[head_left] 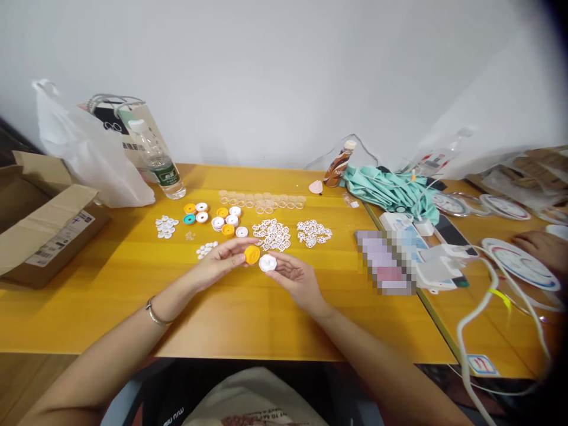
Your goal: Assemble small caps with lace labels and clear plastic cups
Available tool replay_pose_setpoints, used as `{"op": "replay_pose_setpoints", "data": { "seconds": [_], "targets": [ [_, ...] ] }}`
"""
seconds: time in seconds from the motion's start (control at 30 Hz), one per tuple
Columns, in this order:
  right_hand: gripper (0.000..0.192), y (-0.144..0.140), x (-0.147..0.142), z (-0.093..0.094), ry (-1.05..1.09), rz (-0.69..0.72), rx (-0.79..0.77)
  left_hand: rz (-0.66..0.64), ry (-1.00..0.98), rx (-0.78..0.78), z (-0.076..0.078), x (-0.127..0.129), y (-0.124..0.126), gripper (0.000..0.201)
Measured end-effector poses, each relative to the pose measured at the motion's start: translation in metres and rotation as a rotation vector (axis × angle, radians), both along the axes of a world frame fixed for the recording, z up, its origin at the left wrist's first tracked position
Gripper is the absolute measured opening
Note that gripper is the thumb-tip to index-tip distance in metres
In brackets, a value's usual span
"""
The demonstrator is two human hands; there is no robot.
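L hand (222,261) pinches a yellow cap (252,254), R hand (295,277) pinches a white cap (267,262), both just above the table (110,296). Grip is only w/ fingertips, so a cap could slip & roll. Farther back, a bump could mess up the white bits (271,234) & other caps (224,218).

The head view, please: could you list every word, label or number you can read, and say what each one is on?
"MIU MIU", upside down, on the dark garment at the bottom edge.
Cardboard box: shipping label with barcodes, too small to read.
Water bottle: green label, unreadable.
Brown bottle: white lettering, too blurred.
Cream cloth in the lap: print cut off, unreadable.
Round discs at right: markings too small.
Left hand and right hand hold unmarked caps.
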State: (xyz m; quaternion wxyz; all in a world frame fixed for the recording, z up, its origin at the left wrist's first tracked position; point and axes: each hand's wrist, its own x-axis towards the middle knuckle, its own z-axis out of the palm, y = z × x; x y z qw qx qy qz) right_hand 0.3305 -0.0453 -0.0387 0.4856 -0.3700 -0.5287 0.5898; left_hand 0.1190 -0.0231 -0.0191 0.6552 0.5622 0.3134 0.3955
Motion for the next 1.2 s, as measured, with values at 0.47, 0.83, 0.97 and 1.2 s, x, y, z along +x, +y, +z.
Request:
{"op": "replay_pose_setpoints", "data": {
  "seconds": [0.47,0.83,0.97,1.2],
  "targets": [
    [0.039,-0.0019,0.0014,-0.0021,-0.061,-0.036,0.059,0.006,0.019,-0.014,-0.0065,0.0014,-0.004,0.039],
    [0.037,-0.003,0.0009,-0.0055,-0.103,-0.043,0.114,0.001,0.121,0.099,-0.0056,0.0064,-0.0052,0.034],
    [0.037,-0.0034,0.001,-0.006,-0.125,-0.034,0.139,0.005,0.159,0.125,-0.0075,0.0056,-0.0047,0.033],
    [0.038,-0.0045,0.0016,-0.0083,-0.164,-0.015,0.176,0.026,0.236,0.177,-0.0104,0.0041,-0.006,0.035]
  ]
}}
